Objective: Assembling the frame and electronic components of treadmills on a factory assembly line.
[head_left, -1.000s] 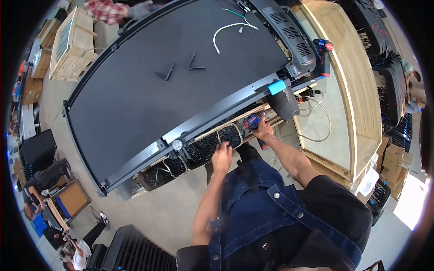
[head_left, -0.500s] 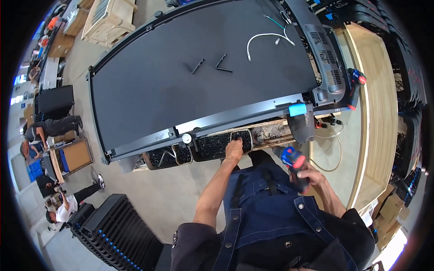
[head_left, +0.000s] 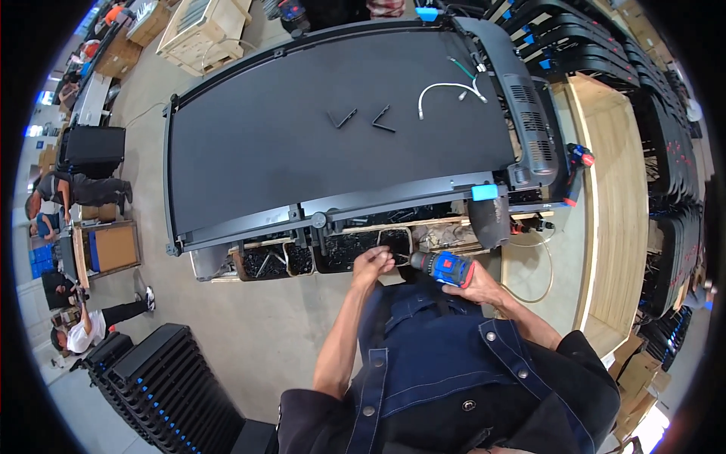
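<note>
A blue, black and red cordless drill (head_left: 457, 268) lies level in my right hand (head_left: 479, 285), its chuck pointing left. My left hand (head_left: 373, 262) is just left of the bit, with thumb and fingers pinched together; whatever they hold is too small to make out. Below that hand and to its left are black bins (head_left: 342, 254) of small dark hardware, under the near edge of a treadmill (head_left: 333, 163). On the black belt rest two V-shaped black brackets (head_left: 384, 119) and a white cable (head_left: 442, 85).
A grey vented cover (head_left: 538, 113) forms the treadmill's right end. Another drill (head_left: 578, 170) lies beside it, near a long wooden crate (head_left: 616, 219). Black frames (head_left: 162, 386) are stacked at lower left. A second person's checked clothing (head_left: 386, 7) shows beyond the far edge.
My left hand has come out of the bin, back and slightly left, fingers pinched. My right hand has swung the drill left, close to it. Another person's drill now shows at the far edge.
</note>
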{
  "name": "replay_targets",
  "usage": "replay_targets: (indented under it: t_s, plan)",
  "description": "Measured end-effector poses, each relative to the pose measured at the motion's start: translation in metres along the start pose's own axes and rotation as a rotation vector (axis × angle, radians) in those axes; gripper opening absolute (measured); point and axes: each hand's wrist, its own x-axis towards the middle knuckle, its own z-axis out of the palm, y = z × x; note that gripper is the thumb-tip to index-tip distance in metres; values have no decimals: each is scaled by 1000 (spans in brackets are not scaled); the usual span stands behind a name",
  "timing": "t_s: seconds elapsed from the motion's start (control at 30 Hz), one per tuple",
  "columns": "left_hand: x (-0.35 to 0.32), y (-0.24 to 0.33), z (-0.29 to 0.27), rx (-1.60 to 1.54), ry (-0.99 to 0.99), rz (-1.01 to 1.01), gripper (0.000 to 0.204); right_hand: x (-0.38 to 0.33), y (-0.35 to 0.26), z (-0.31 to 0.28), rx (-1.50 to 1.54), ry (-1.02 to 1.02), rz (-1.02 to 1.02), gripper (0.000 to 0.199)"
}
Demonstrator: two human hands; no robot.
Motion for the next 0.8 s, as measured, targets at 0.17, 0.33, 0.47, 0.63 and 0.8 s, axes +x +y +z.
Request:
replay_targets:
  t_s: [0.17, 0.33, 0.47, 0.63, 0.8]
  plan:
    - [-72, 46, 32, -249, -33, 63, 29, -11, -33, -5, 55, 39, -139, 54]
    - [-98, 59, 52, -509, -170, 148, 23, -20, -42, -14, -16, -35, -230, 51]
    - [-96, 56, 59, -714, -220, 139, 21, -20, -33, -15, 52, -39, -252, 52]
    - [-93, 58, 65, -755, -233, 118, 18, -15, -19, -17, 177, -52, -305, 55]
    - [-94, 69, 76, -650, -231, 148, 20, -17, -21, -26, 154, -34, -324, 50]
